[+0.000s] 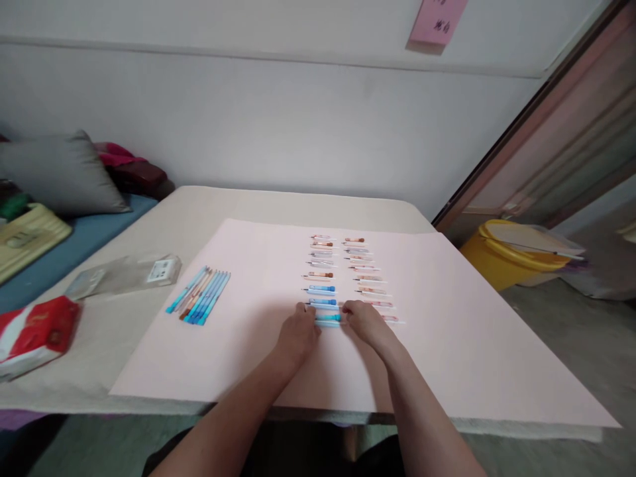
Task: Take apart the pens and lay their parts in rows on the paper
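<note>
My left hand (299,334) and my right hand (366,324) rest on a pink sheet (248,331), fingers curled around the two ends of a small blue pen part (328,318) lying between them. It is the nearest piece of the left column of pen parts (320,275), blue ones near me and brown and grey ones farther away. A second column of thin refills (370,278) runs beside it to the right. A bundle of blue and brown pen barrels (199,296) lies to the left on the sheet.
A clear plastic box (124,275) and a red and white packet (34,334) lie on the beige table (209,202) at left. Grey cushion (59,172) and blue bedding beyond. A yellow bucket (501,255) stands on the floor at right.
</note>
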Tool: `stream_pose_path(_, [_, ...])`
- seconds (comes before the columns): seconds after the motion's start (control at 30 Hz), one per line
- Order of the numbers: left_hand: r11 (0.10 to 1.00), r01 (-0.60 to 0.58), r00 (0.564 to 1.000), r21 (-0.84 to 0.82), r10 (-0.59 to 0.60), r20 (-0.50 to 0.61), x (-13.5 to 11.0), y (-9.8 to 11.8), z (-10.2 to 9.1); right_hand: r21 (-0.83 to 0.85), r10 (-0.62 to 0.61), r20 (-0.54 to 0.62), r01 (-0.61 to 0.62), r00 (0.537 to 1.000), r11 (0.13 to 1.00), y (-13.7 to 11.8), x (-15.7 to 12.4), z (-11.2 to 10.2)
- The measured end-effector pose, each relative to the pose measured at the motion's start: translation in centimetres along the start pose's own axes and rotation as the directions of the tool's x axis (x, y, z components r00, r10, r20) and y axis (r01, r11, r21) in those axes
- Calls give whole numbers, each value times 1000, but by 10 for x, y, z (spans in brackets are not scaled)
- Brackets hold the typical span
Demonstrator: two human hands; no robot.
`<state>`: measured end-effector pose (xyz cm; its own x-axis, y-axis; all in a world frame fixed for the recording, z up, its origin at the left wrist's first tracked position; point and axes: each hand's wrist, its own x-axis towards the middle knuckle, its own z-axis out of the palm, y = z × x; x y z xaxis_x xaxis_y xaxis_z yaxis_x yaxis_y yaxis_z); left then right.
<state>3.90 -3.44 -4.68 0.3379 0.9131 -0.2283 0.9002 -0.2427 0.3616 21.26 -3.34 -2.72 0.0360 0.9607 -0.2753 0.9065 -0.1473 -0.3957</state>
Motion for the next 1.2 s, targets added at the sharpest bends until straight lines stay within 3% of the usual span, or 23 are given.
stream_pose_path(0.2, [1000, 22, 999, 16, -22, 24, 0, -7, -9, -60, 34, -36, -36, 999, 998, -7, -1, -5])
stream_pose_path(0.43, [970, 173, 983, 171, -182, 38, -11, -59, -40, -116, 43, -81, -52, 996, 992, -14, -7, -13])
stream_pose_path(0.63, [967, 206, 973, 149, -219, 74, -9, -81, -37, -183, 22, -80, -36, 997, 982, -31, -22, -25])
stream_pose_path(0.8, [972, 212, 973, 97, -219, 71, -4, -88, -36, -240, -131, -13, 124, 991, 963, -65, -52, -16])
stream_pose_path(1.0, [971, 225, 972, 77, -229, 56, -10, -87, -38, -266, -367, 106, 382, 924, 885, -108, -89, 8])
stream_pose_path(1.2, [974, 219, 974, 56, -222, 37, -13, -88, -35, -326, -443, 235, 499, 865, 803, -120, -98, 19])
